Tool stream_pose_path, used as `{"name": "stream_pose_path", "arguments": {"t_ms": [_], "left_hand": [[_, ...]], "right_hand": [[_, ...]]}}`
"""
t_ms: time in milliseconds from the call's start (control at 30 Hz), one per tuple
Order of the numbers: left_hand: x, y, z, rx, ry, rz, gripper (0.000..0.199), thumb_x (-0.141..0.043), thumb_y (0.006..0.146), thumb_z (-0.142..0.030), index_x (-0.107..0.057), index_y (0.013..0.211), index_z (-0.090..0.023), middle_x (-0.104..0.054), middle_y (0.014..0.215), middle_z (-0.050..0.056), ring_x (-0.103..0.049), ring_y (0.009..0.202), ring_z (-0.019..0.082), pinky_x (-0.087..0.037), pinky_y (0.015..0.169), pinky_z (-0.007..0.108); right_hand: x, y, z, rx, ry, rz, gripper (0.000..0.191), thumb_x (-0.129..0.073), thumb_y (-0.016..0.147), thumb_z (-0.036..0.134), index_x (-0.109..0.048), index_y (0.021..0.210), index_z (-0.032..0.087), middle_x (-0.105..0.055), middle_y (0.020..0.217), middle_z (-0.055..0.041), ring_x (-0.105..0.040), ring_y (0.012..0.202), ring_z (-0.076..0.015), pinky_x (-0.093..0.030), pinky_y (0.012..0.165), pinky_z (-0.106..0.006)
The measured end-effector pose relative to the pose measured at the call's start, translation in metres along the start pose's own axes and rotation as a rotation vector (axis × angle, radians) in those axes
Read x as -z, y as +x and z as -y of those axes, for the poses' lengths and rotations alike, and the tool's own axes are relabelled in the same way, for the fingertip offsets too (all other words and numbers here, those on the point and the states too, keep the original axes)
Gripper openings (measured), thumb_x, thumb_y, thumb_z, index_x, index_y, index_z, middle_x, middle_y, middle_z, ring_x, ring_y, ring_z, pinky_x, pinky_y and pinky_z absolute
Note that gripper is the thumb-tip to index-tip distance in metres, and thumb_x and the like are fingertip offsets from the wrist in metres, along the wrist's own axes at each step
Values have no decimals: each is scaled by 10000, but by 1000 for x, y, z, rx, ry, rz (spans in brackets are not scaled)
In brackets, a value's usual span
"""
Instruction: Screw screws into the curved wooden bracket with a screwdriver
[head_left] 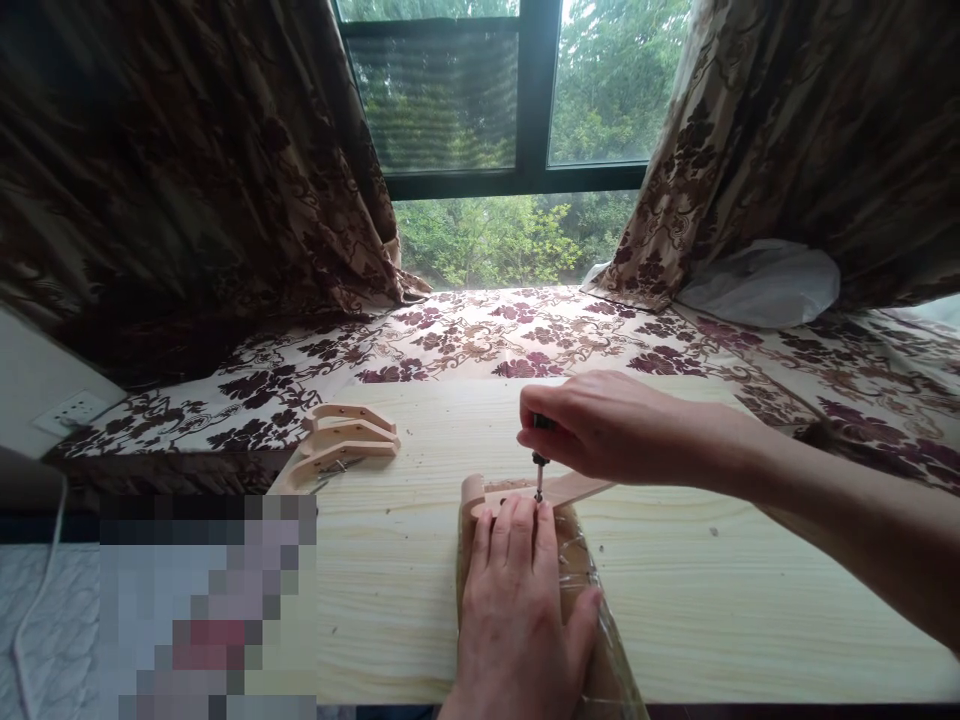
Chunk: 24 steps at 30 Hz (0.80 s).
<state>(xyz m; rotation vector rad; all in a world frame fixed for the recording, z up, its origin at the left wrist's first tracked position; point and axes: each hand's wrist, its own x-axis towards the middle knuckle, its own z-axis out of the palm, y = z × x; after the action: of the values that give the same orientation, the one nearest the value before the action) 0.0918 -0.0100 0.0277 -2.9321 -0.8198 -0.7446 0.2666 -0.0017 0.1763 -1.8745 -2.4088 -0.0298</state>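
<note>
Single head view, close above board (675,600), facing forward-down toward window (510,100).

On the pale pine plank worktop (675,600), a curved wooden bracket (525,492) lies at centre under the left hand (517,610); 3 stacked curved wooden brackets (345,440) lie far left; a white plastic bag (757,285) sits behind right.

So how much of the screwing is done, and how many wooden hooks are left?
Nothing looks finished yet. In hand: the right hand drives a screwdriver down into one wooden hook, while the left hand presses flat on it and the plastic-wrapped piece beneath. Left: a stack of about three more hooks waits untouched at the far left of the pine board.
</note>
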Motion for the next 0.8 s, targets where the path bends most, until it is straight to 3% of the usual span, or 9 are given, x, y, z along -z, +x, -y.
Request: {"name": "stream_pose_path", "arguments": {"t_ms": [233, 500, 800], "left_hand": [[2, 4, -3, 25, -19, -74, 608, -517, 849, -497, -509, 1286, -76, -521, 1318, 173, -441, 1240, 333, -410, 1015, 524], [2, 1, 0, 2, -9, 8, 600, -475, 879, -488, -454, 1336, -99, -469, 1368, 163, -392, 1288, 324, -360, 1059, 520], [0, 2, 0, 3, -10, 9, 615, -473, 881, -492, -434, 1349, -96, -455, 1379, 160, -375, 1299, 324, -355, 1061, 521]], "right_hand": [[17, -2, 4, 83, 80, 85, 169, -467, 879, 215, -523, 724, 180, -469, 563, 39, -299, 493, -70, -182, 495, -254], [8, 2, -1, 28, 80, 50, 229, -466, 911, 322, -534, 757, 164, -473, 578, 33, -322, 506, -73, -182, 491, -255], [2, 3, -1, 10, 82, 21, 210, -466, 906, 305, -527, 761, 168, -471, 560, 33, -328, 497, -74, -185, 487, -252]]}}
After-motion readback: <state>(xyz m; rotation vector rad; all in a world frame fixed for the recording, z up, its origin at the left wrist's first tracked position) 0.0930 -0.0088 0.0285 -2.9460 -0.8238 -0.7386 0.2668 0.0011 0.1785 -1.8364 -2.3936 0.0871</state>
